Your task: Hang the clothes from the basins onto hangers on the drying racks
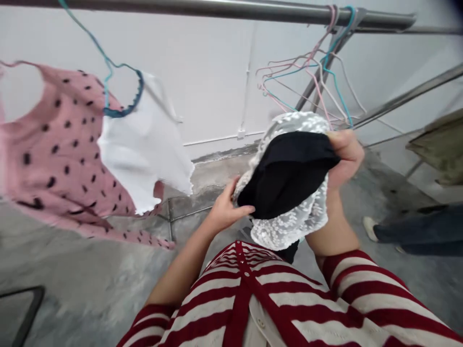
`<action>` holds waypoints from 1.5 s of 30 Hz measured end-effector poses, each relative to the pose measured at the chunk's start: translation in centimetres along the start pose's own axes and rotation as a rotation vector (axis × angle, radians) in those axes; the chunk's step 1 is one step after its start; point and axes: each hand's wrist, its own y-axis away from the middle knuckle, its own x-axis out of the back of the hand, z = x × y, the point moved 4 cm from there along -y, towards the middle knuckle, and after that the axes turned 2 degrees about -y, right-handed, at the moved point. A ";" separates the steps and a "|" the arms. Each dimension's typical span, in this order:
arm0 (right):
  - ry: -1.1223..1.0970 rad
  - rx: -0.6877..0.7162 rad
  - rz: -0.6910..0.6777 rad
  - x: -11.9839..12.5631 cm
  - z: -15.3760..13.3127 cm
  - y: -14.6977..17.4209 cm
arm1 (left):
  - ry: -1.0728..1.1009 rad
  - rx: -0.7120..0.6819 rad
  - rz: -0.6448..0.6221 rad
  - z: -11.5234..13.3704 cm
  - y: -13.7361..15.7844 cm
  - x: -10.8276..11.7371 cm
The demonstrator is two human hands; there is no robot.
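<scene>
Between my hands is a black garment (289, 173) with white lace (289, 226) around it; I cannot tell its exact kind. My left hand (229, 207) grips its left edge, thumb over the black cloth and fingers behind the lace. At the upper right corner my right hand (343, 154) pinches the edge, with some fingers hidden behind the cloth. The garment is stretched out in front of my chest, below the rail. Part of something black also shows beneath the lace, near my striped shirt.
A metal rail (217, 12) runs across the top. On it hang a pink dotted garment (68, 140), a white top (144, 149) with a blue neckline, and several bare wire hangers (318, 72). An olive cloth (441, 144) and a person's legs (415, 229) are at the right.
</scene>
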 end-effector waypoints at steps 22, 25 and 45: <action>0.487 0.241 -0.633 -8.2 5.2 1.7 | -0.802 -0.246 1.131 7.3 8.3 17.2; 0.416 0.267 -0.516 -8.9 4.4 1.2 | -0.893 -0.161 1.030 5.0 7.8 16.7; 1.029 -0.213 -0.566 -3.0 14.0 10.8 | -0.649 -0.028 0.726 0.0 6.2 9.7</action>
